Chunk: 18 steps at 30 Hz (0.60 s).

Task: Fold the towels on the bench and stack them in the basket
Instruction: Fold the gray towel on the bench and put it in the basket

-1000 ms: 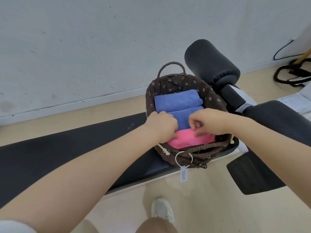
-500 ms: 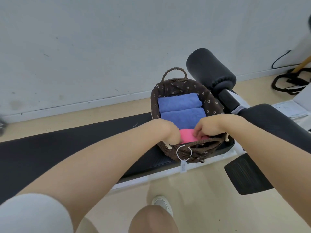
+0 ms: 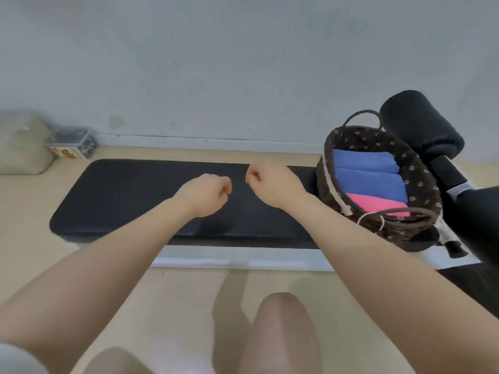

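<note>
A dark brown wicker basket [image 3: 421,182] with a flowered lining stands on the right end of the black bench [image 3: 121,195]. Inside lie two folded blue towels [image 3: 364,163] [image 3: 372,184] and, nearest me, a folded pink towel [image 3: 378,203]. My left hand [image 3: 206,195] and my right hand [image 3: 270,183] hover over the middle of the bench, left of the basket, both curled into loose fists with nothing in them. No towel lies on the bench pad.
A black padded roller [image 3: 421,125] and bench frame sit right of the basket. At the far left by the wall are a pale sack [image 3: 21,147] and a small box [image 3: 73,145]. My knees and the beige floor are below.
Both hands have left the pink towel in the basket and moved left over the bench. The view has swung left, so the basket now sits at the right.
</note>
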Tool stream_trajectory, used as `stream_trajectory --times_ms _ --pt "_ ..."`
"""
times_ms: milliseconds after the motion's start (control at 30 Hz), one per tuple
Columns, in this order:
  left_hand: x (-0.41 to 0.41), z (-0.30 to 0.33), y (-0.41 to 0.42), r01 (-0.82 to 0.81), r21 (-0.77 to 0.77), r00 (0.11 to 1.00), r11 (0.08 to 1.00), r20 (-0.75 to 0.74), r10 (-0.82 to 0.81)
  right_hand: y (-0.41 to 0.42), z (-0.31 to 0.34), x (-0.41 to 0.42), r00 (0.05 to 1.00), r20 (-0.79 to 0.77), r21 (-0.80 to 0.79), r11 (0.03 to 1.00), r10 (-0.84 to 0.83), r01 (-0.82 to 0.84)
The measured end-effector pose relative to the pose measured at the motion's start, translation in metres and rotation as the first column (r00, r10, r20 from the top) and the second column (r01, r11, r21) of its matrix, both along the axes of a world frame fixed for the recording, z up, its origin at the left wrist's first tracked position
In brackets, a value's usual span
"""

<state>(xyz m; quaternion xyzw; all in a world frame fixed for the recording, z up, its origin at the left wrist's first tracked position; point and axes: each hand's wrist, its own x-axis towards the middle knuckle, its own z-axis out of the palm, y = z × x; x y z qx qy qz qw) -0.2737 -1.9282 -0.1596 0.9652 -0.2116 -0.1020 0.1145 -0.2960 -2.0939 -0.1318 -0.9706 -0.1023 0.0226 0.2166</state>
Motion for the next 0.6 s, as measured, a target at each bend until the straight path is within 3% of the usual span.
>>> stream_trajectory --times_ms 133,267,400,600 --pt "0.000 -0.017 0.091 -0.208 -0.162 0.978 0.964 -0.003 0.211 0.089 -0.023 0.021 0.989 -0.120 -0.015 0.996 0.091 -0.093" --pt "-0.010 0.003 0.193 -0.366 -0.246 0.930 0.897 -0.074 0.359 0.184 0.006 0.035 0.955 -0.235 -0.067 0.978 0.179 -0.200" --pt "-0.043 0.067 0.318 -0.566 -0.252 0.824 0.785 -0.162 0.543 0.301 0.077 0.036 0.889 -0.333 -0.017 0.940 0.316 -0.340" --pt "-0.116 0.212 0.517 -0.778 -0.249 0.627 0.577 -0.240 0.741 0.503 0.225 0.012 0.756 -0.387 0.008 0.822 0.528 -0.570"
